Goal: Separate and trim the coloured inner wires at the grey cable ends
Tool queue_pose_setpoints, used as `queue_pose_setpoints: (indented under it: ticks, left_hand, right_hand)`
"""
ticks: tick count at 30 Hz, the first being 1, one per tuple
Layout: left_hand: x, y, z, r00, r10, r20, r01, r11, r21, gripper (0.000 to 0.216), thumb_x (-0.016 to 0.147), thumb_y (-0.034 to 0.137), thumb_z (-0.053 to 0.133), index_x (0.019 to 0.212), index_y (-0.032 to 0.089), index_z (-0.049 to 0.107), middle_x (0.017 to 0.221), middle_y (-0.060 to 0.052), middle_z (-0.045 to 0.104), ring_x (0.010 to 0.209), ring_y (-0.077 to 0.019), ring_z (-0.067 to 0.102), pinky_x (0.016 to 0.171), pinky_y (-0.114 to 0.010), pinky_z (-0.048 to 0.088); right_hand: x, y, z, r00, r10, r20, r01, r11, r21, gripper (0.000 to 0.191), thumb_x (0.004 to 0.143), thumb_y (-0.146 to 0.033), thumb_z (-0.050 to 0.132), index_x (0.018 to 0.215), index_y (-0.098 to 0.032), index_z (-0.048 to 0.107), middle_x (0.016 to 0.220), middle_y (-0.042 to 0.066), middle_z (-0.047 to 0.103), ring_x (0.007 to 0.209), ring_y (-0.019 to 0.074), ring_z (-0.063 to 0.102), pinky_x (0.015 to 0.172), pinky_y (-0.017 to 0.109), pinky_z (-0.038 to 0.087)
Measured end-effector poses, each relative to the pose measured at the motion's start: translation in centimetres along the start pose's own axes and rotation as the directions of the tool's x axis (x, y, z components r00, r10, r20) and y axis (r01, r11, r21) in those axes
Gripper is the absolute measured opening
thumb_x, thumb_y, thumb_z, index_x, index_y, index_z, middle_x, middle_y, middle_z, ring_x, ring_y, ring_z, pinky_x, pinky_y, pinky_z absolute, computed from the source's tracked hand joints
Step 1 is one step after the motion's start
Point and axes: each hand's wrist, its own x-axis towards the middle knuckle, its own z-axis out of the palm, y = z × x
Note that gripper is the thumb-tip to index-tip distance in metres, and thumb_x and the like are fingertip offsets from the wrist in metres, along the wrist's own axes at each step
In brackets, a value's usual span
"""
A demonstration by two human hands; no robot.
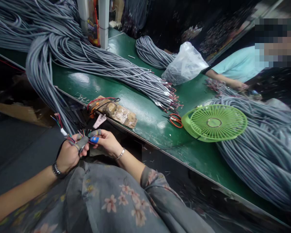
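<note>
Here the left hand (69,155) and right hand (106,142) meet just off the near edge of the green table (145,124), over the person's lap. Both are closed around the stripped end of a grey cable (63,131): the left fist wraps the round, matte sheath, and the right pinches the thin coloured wires (83,133) that fan out of it, red, green and white, fine and stiff. Several fingertips wear grey cloth wraps, and one on the right carries a blue cap (94,139). A dark watch sits on the left wrist, a slim metal bangle on the right.

The held cable rises into a thick bundle of like cables (42,81), smooth and rubbery, which drapes over the near edge and runs back across the table to its far left corner. Another sheaf (145,84) lies flat along the middle, its bare red-tipped ends splayed. At the near edge rests a worn, tape-wrapped block (116,111) with red wire looped on it. Toward the right end stand a round lime-green plastic fan (214,122) with a ribbed grille, orange-handled scissors (176,119) beside it, and a crinkled clear plastic bag (185,63). The tabletop is glossy, scuffed and dusty. A co-worker's hand (240,85) rests at the far right edge; the room behind is dark.
</note>
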Motion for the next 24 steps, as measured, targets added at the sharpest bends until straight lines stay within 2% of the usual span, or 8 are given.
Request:
queue_pose_setpoints:
  ticks: [5, 10, 14, 17, 21, 24]
  left_hand:
    - [0.0, -0.4, -0.2, 1.000, 0.009, 0.005, -0.009, 1.000, 0.020, 0.040, 0.054, 0.045, 0.091, 0.057, 0.019, 0.060, 0.046, 0.001, 0.062, 0.034, -0.0095, 0.050, 0.036, -0.018, 0.033]
    - [-0.2, -0.5, 0.0, 0.999, 0.040, 0.019, -0.041, 0.998, 0.055, 0.039, 0.054, 0.045, 0.091, 0.054, 0.019, 0.062, 0.046, -0.001, 0.064, 0.035, -0.0097, 0.052, 0.036, -0.019, 0.034]
    - [-0.1, -0.1, 0.1, 0.999, 0.033, -0.008, -0.033, 0.999, 0.007, 0.039, 0.053, 0.043, 0.092, 0.055, 0.019, 0.062, 0.046, 0.000, 0.064, 0.035, -0.0085, 0.051, 0.037, -0.019, 0.036]
    - [0.0, 0.1, 0.0, 1.000, 0.007, 0.009, -0.006, 0.999, -0.045, 0.040, 0.050, 0.043, 0.093, 0.055, 0.019, 0.060, 0.046, 0.002, 0.064, 0.034, -0.0082, 0.050, 0.035, -0.018, 0.034]
    - [0.2, -0.1, -0.2, 1.000, -0.015, 0.017, 0.016, 0.996, -0.084, 0.041, 0.049, 0.041, 0.094, 0.057, 0.020, 0.060, 0.045, 0.004, 0.062, 0.033, -0.0085, 0.050, 0.035, -0.019, 0.035]
    - [0.2, -0.1, -0.2, 1.000, -0.009, 0.016, 0.010, 0.996, -0.092, 0.041, 0.049, 0.040, 0.095, 0.057, 0.020, 0.060, 0.044, 0.004, 0.062, 0.033, -0.0085, 0.050, 0.036, -0.019, 0.036]
  right_hand:
    - [0.0, 0.0, 0.6, 0.995, -0.064, -0.072, 0.060, 0.996, -0.064, 0.054, 0.051, -0.052, 0.104, 0.072, -0.020, 0.065, 0.065, -0.005, 0.066, 0.057, 0.0106, 0.057, 0.060, 0.027, 0.052]
    - [-0.2, 1.0, 0.7, 0.985, -0.038, -0.169, 0.029, 0.998, -0.055, 0.057, 0.054, -0.057, 0.101, 0.067, -0.021, 0.059, 0.060, -0.006, 0.062, 0.054, 0.0102, 0.052, 0.055, 0.026, 0.047]
    - [-0.3, 1.5, 0.5, 0.991, -0.011, -0.133, 0.014, 1.000, 0.016, 0.058, 0.053, -0.056, 0.102, 0.071, -0.021, 0.060, 0.062, -0.006, 0.065, 0.052, 0.0086, 0.052, 0.056, 0.026, 0.047]
    - [-0.2, 1.6, 0.2, 0.994, -0.022, -0.108, 0.026, 0.999, 0.031, 0.057, 0.054, -0.053, 0.103, 0.075, -0.020, 0.061, 0.066, -0.005, 0.068, 0.052, 0.0086, 0.055, 0.057, 0.026, 0.049]
    - [0.1, 1.5, -0.3, 0.994, -0.016, -0.105, 0.022, 0.998, 0.055, 0.055, 0.056, -0.051, 0.102, 0.076, -0.020, 0.061, 0.063, -0.006, 0.065, 0.051, 0.0076, 0.052, 0.055, 0.025, 0.048]
    - [0.0, 1.2, -0.4, 0.998, -0.004, -0.060, 0.009, 0.997, 0.081, 0.055, 0.056, -0.051, 0.102, 0.081, -0.020, 0.065, 0.064, -0.007, 0.066, 0.052, 0.0078, 0.052, 0.056, 0.025, 0.049]
